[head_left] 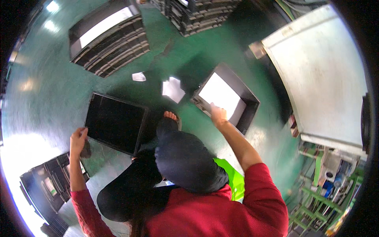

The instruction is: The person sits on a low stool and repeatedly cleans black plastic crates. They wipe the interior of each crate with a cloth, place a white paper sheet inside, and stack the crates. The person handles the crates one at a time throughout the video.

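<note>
Green floor, left hand gripping flat black tray, right hand gripping tilted white-lined tray.

Green floor: black tray stacks, loose white paper sheets, empty black tray.

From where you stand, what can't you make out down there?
- Left hand: its grip on the dark tray; the fingers curl out of sight at the edge.
- Tray with the white sheet, held by the right hand: contents under the sheet.
- Person's far foot: hidden by the dark knee.
- Scraps of paper: blurred, any print unreadable.
</note>
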Demonstrator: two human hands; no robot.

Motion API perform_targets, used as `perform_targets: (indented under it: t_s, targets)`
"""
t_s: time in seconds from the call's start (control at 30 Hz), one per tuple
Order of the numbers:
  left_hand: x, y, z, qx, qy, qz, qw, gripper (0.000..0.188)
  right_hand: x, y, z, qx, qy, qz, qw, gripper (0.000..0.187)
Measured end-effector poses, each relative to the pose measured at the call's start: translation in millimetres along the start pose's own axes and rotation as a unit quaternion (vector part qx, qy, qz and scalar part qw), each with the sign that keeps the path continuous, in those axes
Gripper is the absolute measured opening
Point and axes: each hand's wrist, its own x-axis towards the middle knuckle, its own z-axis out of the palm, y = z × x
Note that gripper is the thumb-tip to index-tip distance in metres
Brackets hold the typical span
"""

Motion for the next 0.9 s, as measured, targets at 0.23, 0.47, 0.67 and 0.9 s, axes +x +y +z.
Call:
perform_targets:
  t_s: [0.23, 0.47, 0.67, 0.9]
  targets:
    - [-26.6, -19.3, 24.7, -0.011, -0.041, -0.044, 0.998, 0.039, -6.1, -10.1, 65.2, 0.038, 0.024, -0.02, 0.999, 0.033]
    - [-32.1, -24.5, 37.6, 0.019, -0.061, -0.056, 0.996, 0.039, 22.4, 57.9, 63.2, 0.205, 0.101, 0.096, 0.969, 0.078]
    - [-47.0, -30.3, 37.6, 0.009, -0.072, -0.086, 0.994, 0.038, 41.8, 76.2, 99.2, 0.071, -0.077, 0.091, 0.99, 0.117]
    - [-49.7, -46.0, 37.3, 0.003, -0.077, -0.077, 0.994, 0.04, 37.8, 98.0, 81.3, 0.139, 0.114, 0.11, 0.978, 0.039]
